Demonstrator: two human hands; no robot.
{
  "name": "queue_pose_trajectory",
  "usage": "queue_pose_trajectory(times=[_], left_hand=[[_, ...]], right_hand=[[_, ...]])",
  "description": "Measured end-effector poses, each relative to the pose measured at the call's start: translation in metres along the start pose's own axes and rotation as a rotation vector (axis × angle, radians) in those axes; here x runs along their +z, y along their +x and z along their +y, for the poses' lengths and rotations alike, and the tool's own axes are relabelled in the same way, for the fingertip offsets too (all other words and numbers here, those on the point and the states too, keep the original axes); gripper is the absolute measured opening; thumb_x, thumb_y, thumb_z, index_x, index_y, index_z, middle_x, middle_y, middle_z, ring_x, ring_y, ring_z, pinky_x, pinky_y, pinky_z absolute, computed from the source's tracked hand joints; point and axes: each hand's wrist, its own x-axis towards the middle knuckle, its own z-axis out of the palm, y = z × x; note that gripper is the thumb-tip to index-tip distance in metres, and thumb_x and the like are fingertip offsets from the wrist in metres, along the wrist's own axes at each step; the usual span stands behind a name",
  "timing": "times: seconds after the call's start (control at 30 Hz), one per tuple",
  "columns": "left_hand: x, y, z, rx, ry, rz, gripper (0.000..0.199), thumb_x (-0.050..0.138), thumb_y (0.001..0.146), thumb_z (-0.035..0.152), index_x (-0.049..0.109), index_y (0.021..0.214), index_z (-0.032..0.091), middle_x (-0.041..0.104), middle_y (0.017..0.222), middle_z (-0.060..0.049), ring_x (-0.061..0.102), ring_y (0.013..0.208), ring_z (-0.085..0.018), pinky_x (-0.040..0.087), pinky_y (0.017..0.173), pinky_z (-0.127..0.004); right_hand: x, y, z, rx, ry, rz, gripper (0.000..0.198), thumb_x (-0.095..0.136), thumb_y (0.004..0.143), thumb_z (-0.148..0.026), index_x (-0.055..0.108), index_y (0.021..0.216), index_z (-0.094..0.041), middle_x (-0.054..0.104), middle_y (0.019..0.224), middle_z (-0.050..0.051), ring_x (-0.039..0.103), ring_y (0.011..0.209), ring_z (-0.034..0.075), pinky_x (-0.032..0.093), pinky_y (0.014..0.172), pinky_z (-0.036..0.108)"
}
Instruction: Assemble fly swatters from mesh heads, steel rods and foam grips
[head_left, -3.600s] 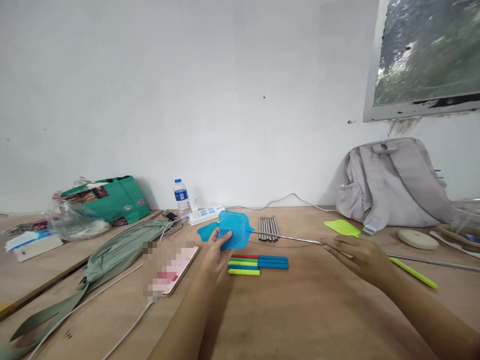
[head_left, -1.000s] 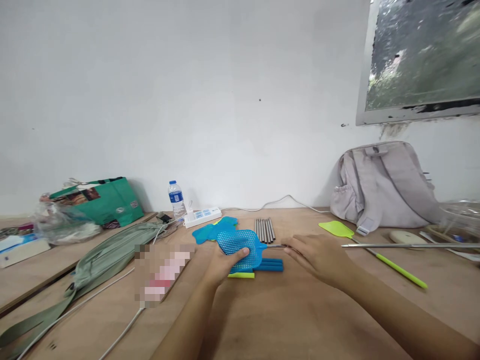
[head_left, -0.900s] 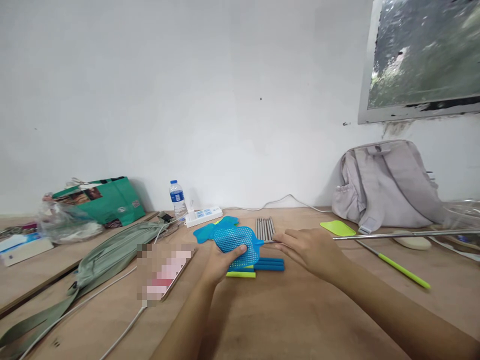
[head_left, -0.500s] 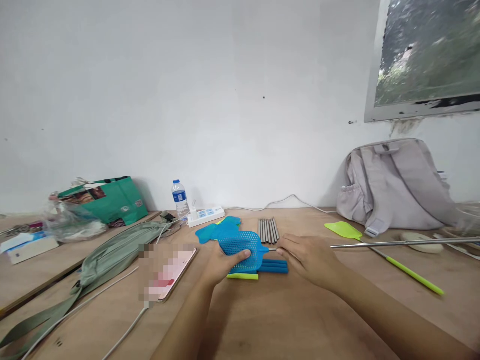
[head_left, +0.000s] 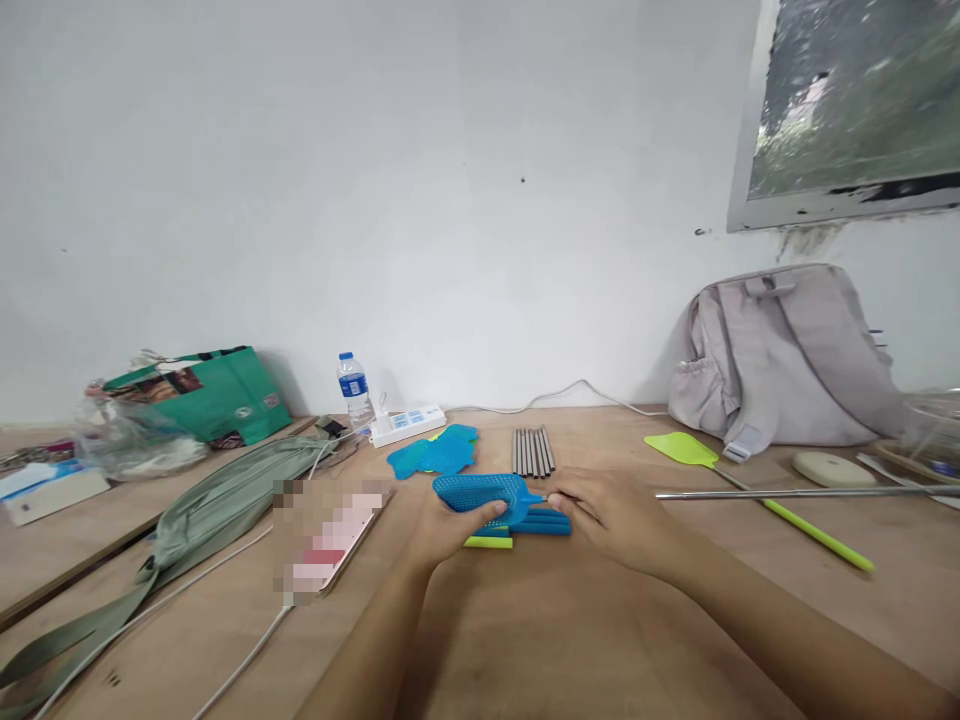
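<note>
Now that the blue swatter head (head_left: 486,491) has been tipped flatter, less of its mesh face is shown than a moment ago; the rod (head_left: 795,493), earlier gripped farther out, is held beside the neck. Likely the head-to-rod joint is being worked; fit can't be told. Left to right: left hand (head_left: 446,522) is clamped on the head's left edge, thumb on top, other fingers mostly hidden. Head is held above the tabletop (head_left: 540,630), blue tubes (head_left: 551,523) partly covered in view. Right hand (head_left: 611,512) is turned palm-down, rod pinched between thumb and fingers; beyond it, the green swatter (head_left: 784,514) is crossed by the rod.
</note>
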Motion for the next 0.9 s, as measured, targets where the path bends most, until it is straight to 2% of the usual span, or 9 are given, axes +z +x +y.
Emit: queue_pose_trajectory(times=[0.17, 0.37, 0.53, 0.7, 0.8, 0.9], left_hand=[[0.0, -0.001, 0.006, -0.024, -0.028, -0.016, 0.024, 0.077, 0.046, 0.023, 0.067, 0.067, 0.02, 0.07, 0.076, -0.003, 0.064, 0.079, -0.026, 0.051, 0.075, -0.037], [0.0, -0.001, 0.016, -0.106, -0.061, 0.04, 0.034, 0.08, 0.041, 0.019, 0.063, 0.071, 0.018, 0.07, 0.082, -0.005, 0.062, 0.085, -0.028, 0.05, 0.077, -0.04], [0.001, -0.001, 0.012, -0.091, -0.004, 0.032, 0.032, 0.079, 0.044, 0.022, 0.063, 0.071, 0.016, 0.069, 0.087, -0.007, 0.061, 0.088, -0.028, 0.049, 0.079, -0.039], [0.0, 0.0, 0.005, -0.087, 0.027, 0.065, 0.034, 0.079, 0.044, 0.023, 0.063, 0.073, 0.016, 0.069, 0.088, -0.007, 0.061, 0.088, -0.027, 0.049, 0.079, -0.039], [-0.007, 0.005, -0.002, -0.043, 0.031, -0.018, 0.032, 0.078, 0.046, 0.025, 0.064, 0.074, 0.017, 0.069, 0.086, -0.006, 0.062, 0.085, -0.026, 0.049, 0.079, -0.038], [-0.02, 0.014, -0.016, 0.007, 0.028, -0.125, 0.035, 0.076, 0.051, 0.028, 0.064, 0.081, 0.016, 0.069, 0.086, -0.006, 0.063, 0.082, -0.024, 0.05, 0.077, -0.038]], right_hand=[[0.002, 0.002, -0.001, -0.024, 0.042, -0.011, 0.033, 0.029, 0.089, -0.035, 0.058, 0.104, -0.028, 0.064, 0.091, 0.002, 0.058, 0.077, 0.015, 0.04, 0.064, 0.024], [0.007, 0.0, -0.003, -0.017, -0.013, -0.01, 0.033, 0.03, 0.089, -0.031, 0.051, 0.115, -0.03, 0.063, 0.091, 0.001, 0.058, 0.077, 0.015, 0.038, 0.063, 0.025], [0.008, -0.001, -0.004, -0.022, -0.055, -0.007, 0.033, 0.029, 0.089, -0.03, 0.052, 0.113, -0.028, 0.063, 0.093, 0.002, 0.057, 0.079, 0.016, 0.038, 0.063, 0.026], [0.008, 0.0, -0.005, -0.001, -0.065, -0.029, 0.033, 0.027, 0.09, -0.033, 0.058, 0.1, -0.024, 0.063, 0.09, 0.004, 0.057, 0.079, 0.016, 0.038, 0.065, 0.027], [0.006, 0.002, -0.004, -0.017, -0.011, -0.061, 0.034, 0.026, 0.09, -0.032, 0.055, 0.105, -0.024, 0.062, 0.093, 0.004, 0.057, 0.081, 0.016, 0.039, 0.067, 0.027], [0.003, 0.004, -0.001, -0.056, 0.071, -0.159, 0.031, 0.035, 0.086, -0.032, 0.051, 0.111, -0.024, 0.062, 0.099, 0.003, 0.056, 0.084, 0.016, 0.039, 0.069, 0.025]])
